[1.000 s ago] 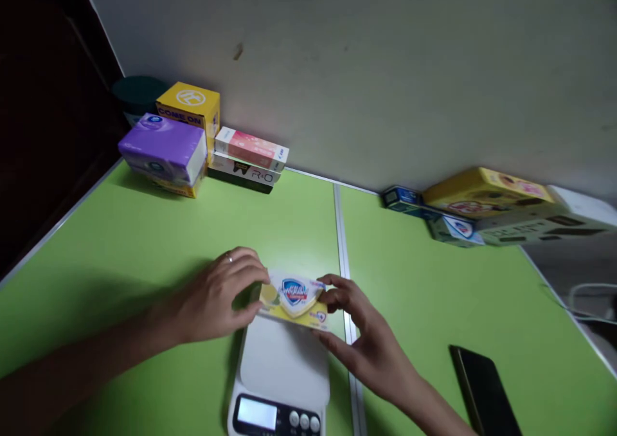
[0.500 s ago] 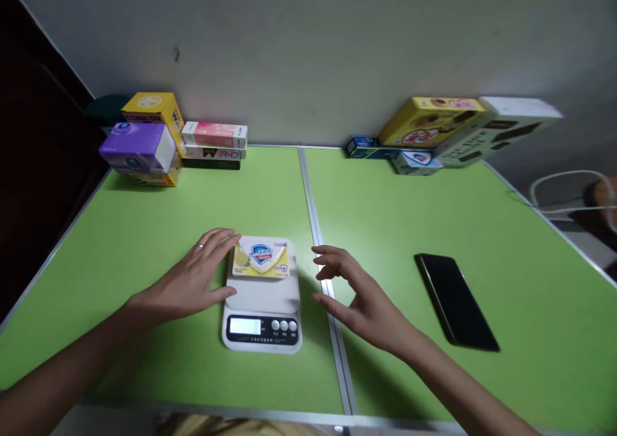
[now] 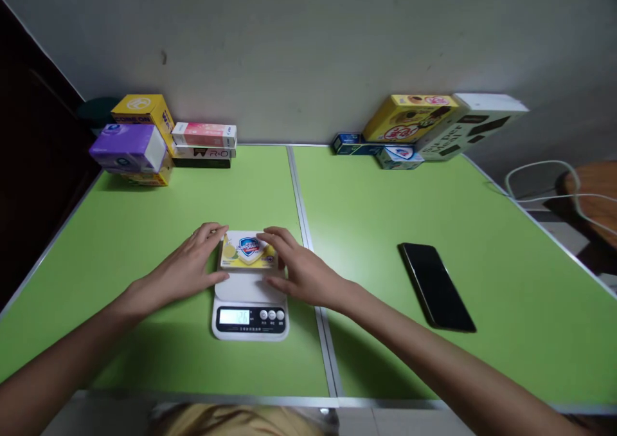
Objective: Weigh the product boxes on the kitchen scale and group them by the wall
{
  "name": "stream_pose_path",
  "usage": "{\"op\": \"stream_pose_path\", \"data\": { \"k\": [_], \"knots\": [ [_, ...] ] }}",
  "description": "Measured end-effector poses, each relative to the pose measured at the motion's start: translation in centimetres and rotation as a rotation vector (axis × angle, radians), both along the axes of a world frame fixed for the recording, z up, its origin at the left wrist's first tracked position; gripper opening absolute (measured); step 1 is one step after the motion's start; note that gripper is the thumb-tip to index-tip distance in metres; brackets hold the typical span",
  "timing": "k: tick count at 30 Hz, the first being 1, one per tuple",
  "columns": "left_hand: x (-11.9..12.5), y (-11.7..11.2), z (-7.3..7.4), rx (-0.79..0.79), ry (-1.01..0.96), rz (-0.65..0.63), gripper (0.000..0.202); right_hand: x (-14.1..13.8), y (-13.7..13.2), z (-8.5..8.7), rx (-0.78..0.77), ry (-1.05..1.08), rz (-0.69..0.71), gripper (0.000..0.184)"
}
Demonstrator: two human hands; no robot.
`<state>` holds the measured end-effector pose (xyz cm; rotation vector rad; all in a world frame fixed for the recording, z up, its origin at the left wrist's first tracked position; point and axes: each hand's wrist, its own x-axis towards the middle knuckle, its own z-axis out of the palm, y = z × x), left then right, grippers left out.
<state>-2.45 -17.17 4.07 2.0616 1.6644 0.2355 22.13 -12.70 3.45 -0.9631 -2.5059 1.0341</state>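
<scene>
A yellow and white Safeguard soap box (image 3: pixel 248 256) lies flat on the upper part of a white kitchen scale (image 3: pixel 241 289). Digits that look like 26 show on the scale's lit display (image 3: pixel 234 317). At the box's left end is my left hand (image 3: pixel 186 262), fingertips by its upper corner and thumb spread apart by the scale's edge. My right hand (image 3: pixel 303 269) reaches over the right end of the box, its fingertips at the top face and its thumb lower, over the platform. Both hands look open; whether the fingertips press on the box I cannot tell.
A black phone (image 3: pixel 436 287) lies at the right on the green table (image 3: pixel 159 359). Back left stand a purple pack (image 3: pixel 128 148), a yellow box (image 3: pixel 144 109) and stacked slim boxes (image 3: pixel 205 135). Several boxes, including a yellow one (image 3: pixel 409 119), stand back right. A white cable (image 3: pixel 544 163) hangs beyond the right edge.
My right hand has moved left, from beside the scale to over the soap box's right end. My left hand stays by its left end. Digits now show on the display. The view has shifted slightly.
</scene>
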Motion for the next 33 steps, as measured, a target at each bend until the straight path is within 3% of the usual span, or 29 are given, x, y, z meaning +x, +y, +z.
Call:
{"op": "stream_pose_path", "data": {
  "k": [4,8,10,13,18,23,28,31,33],
  "knots": [
    [0.6,0.0,0.3,0.013,0.01,-0.003,0.057,0.1,1.0,0.1,0.014,-0.007,0.053,0.06],
    [3.5,1.8,1.6,0.044,0.018,-0.018,0.05,3.9,2.3,0.6,0.063,0.105,0.099,0.057],
    [6.4,3.7,2.3,0.04,-0.015,-0.02,0.053,7.0,3.0,0.8,0.104,0.168,0.0,0.056],
    [12.4,7.5,2.7,0.011,-0.165,-0.026,0.055,12.1,4.1,0.2,0.138,0.214,-0.322,0.057],
    [23.4,15.9,0.0,0.064,-0.372,-0.068,0.056,19.6,8.5,-2.8,0.107,0.325,-0.799,0.038],
    [32.4,24.9,-2.3,0.044,-0.469,-0.018,0.052,25.0,17.2,-5.7,0.051,0.472,-1.007,0.037],
    [37.6,31.8,-3.4,0.136,-0.5,0.0,0.049,29.1,25.8,-7.9,0.218,0.456,-1.138,0.04],
    [39.3,34.0,-4.9,0.154,-0.516,0.038,0.057,30.9,29.4,-9.5,0.29,0.377,-1.172,0.037],
    [40.2,34.6,-6.1,0.116,-0.54,0.069,0.06,31.7,30.8,-10.5,0.26,0.374,-1.196,0.033]
  ]
}}
